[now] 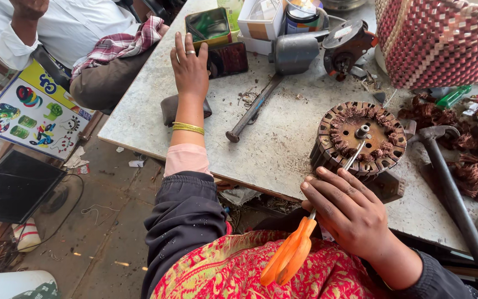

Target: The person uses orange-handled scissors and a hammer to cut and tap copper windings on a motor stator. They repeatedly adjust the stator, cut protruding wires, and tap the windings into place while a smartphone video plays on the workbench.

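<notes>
My right hand [347, 207] grips orange-handled scissors [291, 252] by the blades near the pivot, handles pointing down toward my lap. The metal blade tips reach into a round motor stator [360, 138] with brown copper windings at the table's near edge. My left hand [189, 66] stretches far forward, fingers spread flat on the table, touching a dark red phone-like object [228, 59]. It wears a ring and yellow bangles. A dark block [170, 108] lies under that forearm.
A hammer [443, 166] and loose copper wire [471, 171] lie at right. A long metal rod [253, 111], a grey cylinder [294, 52], a green tin [207, 25] and a red woven basket [438, 41] stand at the back. Another person in white [67, 25] sits at upper left.
</notes>
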